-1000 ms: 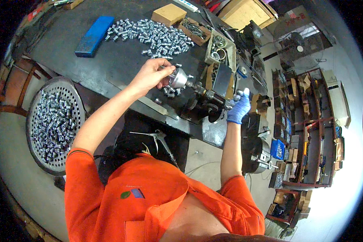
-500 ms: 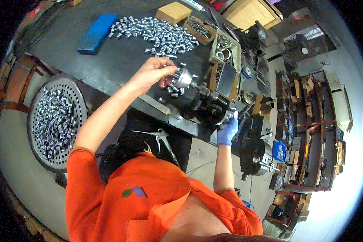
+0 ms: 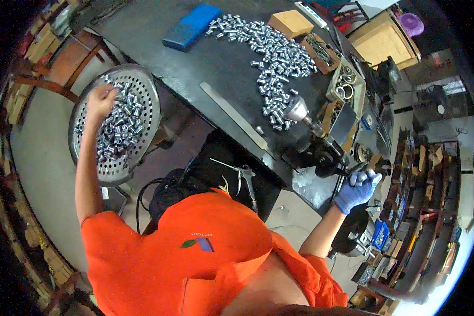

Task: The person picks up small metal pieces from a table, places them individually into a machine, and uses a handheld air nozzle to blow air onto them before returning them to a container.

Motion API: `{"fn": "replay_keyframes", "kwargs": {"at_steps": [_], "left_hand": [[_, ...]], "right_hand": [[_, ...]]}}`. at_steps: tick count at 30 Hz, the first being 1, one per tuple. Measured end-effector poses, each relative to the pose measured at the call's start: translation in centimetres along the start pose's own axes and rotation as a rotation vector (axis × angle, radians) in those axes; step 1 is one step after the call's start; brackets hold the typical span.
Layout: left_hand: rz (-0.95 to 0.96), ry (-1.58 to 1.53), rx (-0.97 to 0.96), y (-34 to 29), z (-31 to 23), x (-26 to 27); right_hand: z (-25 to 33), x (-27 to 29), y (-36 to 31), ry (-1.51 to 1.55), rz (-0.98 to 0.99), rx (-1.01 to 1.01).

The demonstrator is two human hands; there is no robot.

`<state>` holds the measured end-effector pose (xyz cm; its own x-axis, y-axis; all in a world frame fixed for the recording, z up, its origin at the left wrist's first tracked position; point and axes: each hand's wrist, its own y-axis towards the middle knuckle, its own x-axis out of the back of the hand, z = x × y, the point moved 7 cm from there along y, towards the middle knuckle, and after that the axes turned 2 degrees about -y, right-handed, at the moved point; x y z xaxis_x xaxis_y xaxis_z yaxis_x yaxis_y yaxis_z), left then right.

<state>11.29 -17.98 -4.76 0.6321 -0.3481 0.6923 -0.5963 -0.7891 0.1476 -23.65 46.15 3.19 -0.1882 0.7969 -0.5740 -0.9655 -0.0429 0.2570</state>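
My left hand (image 3: pixel 101 101), bare and slightly blurred, is over the round perforated metal tray (image 3: pixel 154 97) at the left. Its fingers are curled together above a heap of short shiny metal sleeves (image 3: pixel 122 126); whatever they may hold is hidden. In a blue glove with greyish fingertips, my right hand (image 3: pixel 357 190) is closed beside the dark bench machine (image 3: pixel 326 152); I cannot make out what is in its grip. The machine's silver cone-shaped head (image 3: pixel 296 109) points toward a second pile of metal sleeves (image 3: pixel 279 58) on the dark workbench.
A blue block (image 3: pixel 192 27) and a tan block (image 3: pixel 290 24) flank the bench pile. Along the bench edge lies a flat metal strip (image 3: pixel 234 116). An air blow gun (image 3: pixel 245 181) rests below. Shelves with bins (image 3: pixel 421 195) stand at right.
My left hand has moved from the machine's cone-shaped head to the perforated tray. My gloved right hand has drawn away from the machine's body, outward to the right. The view has swung left.
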Motion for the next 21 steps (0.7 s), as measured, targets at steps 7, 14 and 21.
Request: {"fn": "replay_keyframes", "kwargs": {"at_steps": [7, 14, 21], "left_hand": [[-0.110, 0.207, -0.147, -0.7, -5.1, -0.2], [0.554, 0.164, -0.599, -7.6, -26.5, -23.3], [0.617, 0.278, -0.802, -10.7, -30.3, -29.1]], "right_hand": [[-2.4, 1.4, -6.0, -0.151, -0.191, -0.129], [-8.9, 6.8, -3.3, -0.165, -0.286, -0.243], [-8.6, 6.2, -4.0, -0.162, -0.253, -0.232]]}}
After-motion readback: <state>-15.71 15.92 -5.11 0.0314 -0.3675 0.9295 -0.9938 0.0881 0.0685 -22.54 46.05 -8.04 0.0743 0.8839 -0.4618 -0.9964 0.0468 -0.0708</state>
